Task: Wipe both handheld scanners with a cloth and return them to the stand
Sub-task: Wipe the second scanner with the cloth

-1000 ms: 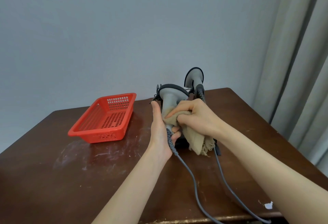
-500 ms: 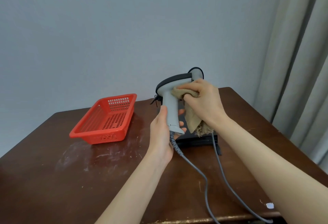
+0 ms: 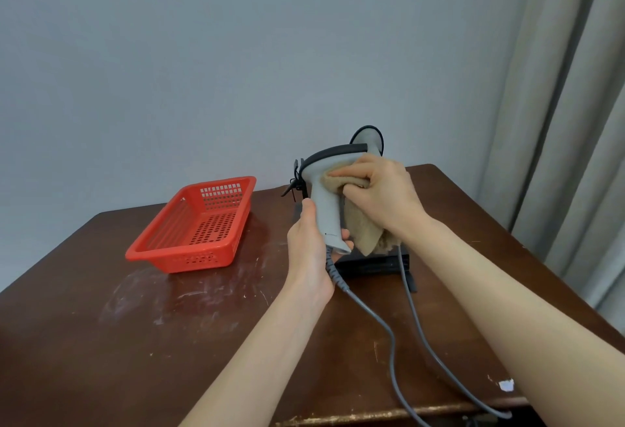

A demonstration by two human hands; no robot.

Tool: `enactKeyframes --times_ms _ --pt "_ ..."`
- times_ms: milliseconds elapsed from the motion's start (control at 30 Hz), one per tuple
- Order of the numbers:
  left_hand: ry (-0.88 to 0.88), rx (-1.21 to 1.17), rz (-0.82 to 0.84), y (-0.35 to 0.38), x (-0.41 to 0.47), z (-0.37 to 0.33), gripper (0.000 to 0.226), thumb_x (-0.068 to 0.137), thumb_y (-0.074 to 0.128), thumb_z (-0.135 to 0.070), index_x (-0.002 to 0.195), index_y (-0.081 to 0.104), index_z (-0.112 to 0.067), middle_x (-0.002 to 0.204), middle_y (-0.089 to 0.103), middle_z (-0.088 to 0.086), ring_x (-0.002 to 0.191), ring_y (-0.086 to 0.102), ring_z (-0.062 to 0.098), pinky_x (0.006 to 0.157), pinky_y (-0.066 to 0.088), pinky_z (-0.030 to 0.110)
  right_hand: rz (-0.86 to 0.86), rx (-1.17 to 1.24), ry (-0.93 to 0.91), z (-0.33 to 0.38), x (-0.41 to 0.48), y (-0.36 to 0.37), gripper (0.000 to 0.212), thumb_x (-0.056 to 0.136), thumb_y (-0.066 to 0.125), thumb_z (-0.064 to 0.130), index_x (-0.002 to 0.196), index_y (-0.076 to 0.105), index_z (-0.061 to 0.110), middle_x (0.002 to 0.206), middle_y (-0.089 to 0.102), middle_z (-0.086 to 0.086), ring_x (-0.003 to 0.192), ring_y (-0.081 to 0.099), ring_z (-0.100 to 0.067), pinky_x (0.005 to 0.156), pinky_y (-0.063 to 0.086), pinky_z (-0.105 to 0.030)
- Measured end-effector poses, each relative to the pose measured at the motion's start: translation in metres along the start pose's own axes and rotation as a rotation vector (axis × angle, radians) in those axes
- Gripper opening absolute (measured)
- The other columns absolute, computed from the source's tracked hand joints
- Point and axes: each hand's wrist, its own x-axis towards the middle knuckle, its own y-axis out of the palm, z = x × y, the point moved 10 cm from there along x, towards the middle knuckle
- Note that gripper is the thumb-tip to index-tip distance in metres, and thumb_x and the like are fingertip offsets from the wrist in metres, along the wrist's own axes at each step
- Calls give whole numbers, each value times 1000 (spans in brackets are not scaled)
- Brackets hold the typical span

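Scanner (image 3: 324,210) in the middle of the frame is held upright over the counter (image 3: 135,342) by the left hand (image 3: 309,250), fingers wrapped round its handle. Tan cloth (image 3: 362,227) is pressed to its head by the right hand (image 3: 378,196), fingers curled on it. The other scanner (image 3: 367,139) is seen just behind, above the black stand (image 3: 372,264).

Upright grey scanner (image 3: 325,213), tan cloth (image 3: 363,228)

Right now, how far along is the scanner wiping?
Nothing plainly finished. In hand: left hand holds one scanner off the stand; right hand rubs the cloth on its head. Left: returning it; the other scanner sits on the stand, wiped or not unclear.
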Motion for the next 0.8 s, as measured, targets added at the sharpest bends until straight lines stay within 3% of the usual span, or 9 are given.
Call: enactKeyframes --times_ms 100,233,333,433,533,667,733,800 --pt "-14 -46 -9 -2 5 0 33 98 44 -42 99 61 -14 81 65 5 61 62 14 47 50 24 146 69 -22 5 -8 16 33 77 60 6 94 76 28 85 61 18 87 58 -4 84 50 -33" --pt "-20 -86 1 -7 14 -1 41 98 42 -43 93 67 -11 81 71 7 71 67 19 66 54 32 366 186 -51 14 -30 36 31 73 65 1 85 77 27 76 61 22 75 57 3 73 43 -14" --pt "-33 -114 -21 -6 12 3 37 98 43 -41 91 64 -12 71 70 4 59 65 15 51 51 26 247 96 -50 8 -17 26 31 73 63 6 84 77 32 75 59 15 75 56 -4 76 48 -27" --pt "-44 -95 -32 -2 9 6 34 98 43 -41 95 60 -12 73 64 6 57 59 14 42 46 21 82 -14 -9 1 -1 11 33 79 59 9 95 75 32 85 59 10 85 56 -12 80 50 -37" --pt "-48 -123 -23 0 12 4 32 99 42 -40 92 60 -13 77 65 6 62 61 16 46 49 24 135 18 -5 2 -2 18 36 81 57 6 100 74 31 85 55 16 97 57 -14 86 50 -38" --pt "-52 -171 -15 -5 16 4 36 99 42 -39 90 64 -12 78 69 6 69 65 18 64 53 33 364 131 -38 13 -19 37 35 75 62 3 85 76 34 81 59 6 80 57 -11 80 50 -35" --pt "-60 -162 -34 -9 15 7 36 99 43 -40 89 63 -12 75 68 5 65 64 17 56 52 30 352 110 -37 11 -15 38 34 76 62 5 80 75 37 77 57 11 75 55 -6 79 49 -32" --pt "-53 -150 -45 -9 12 6 33 99 43 -40 89 61 -13 74 65 5 61 61 16 47 49 25 235 34 -37 7 -3 31 34 77 58 8 83 75 37 81 57 13 81 55 -6 81 50 -36"
